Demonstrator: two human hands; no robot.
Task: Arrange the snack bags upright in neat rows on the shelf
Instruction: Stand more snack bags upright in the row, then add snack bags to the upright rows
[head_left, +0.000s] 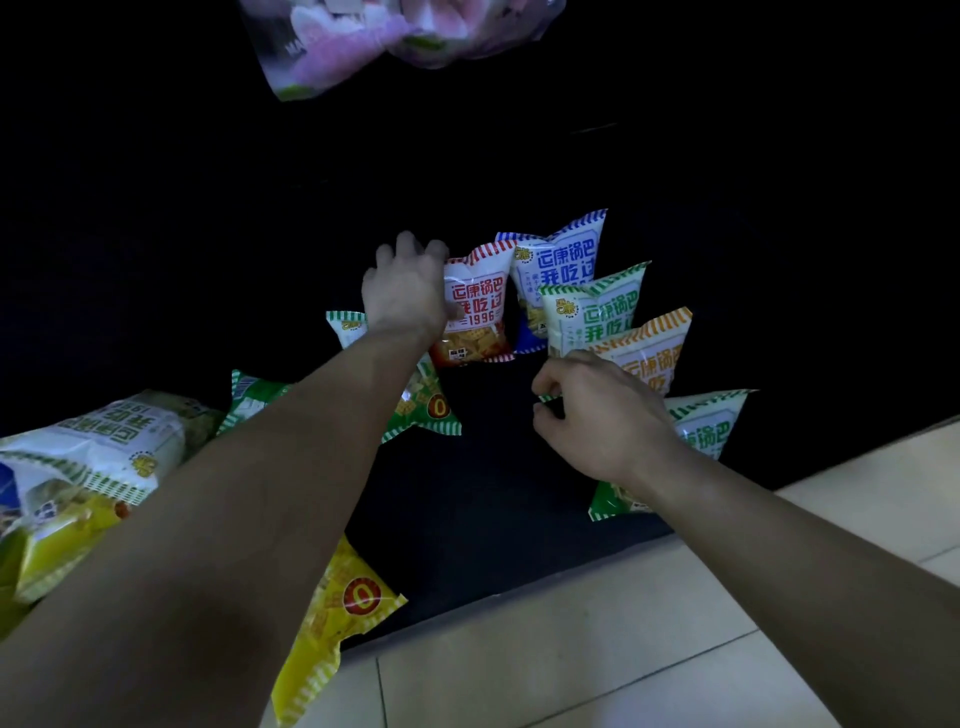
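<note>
snack bags on a dark shelf (493, 493): a red-striped bag (475, 312) stands upright beside a blue one (561, 270), with green (592, 312), orange (649, 353) and another green bag (701, 436) overlapping in a row. a green bag (421, 405), a yellow one (332, 618) and a heap at left (88, 478) lie flat.

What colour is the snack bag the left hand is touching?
Red and white striped bag, under the left hand; seen in the head view.
</note>
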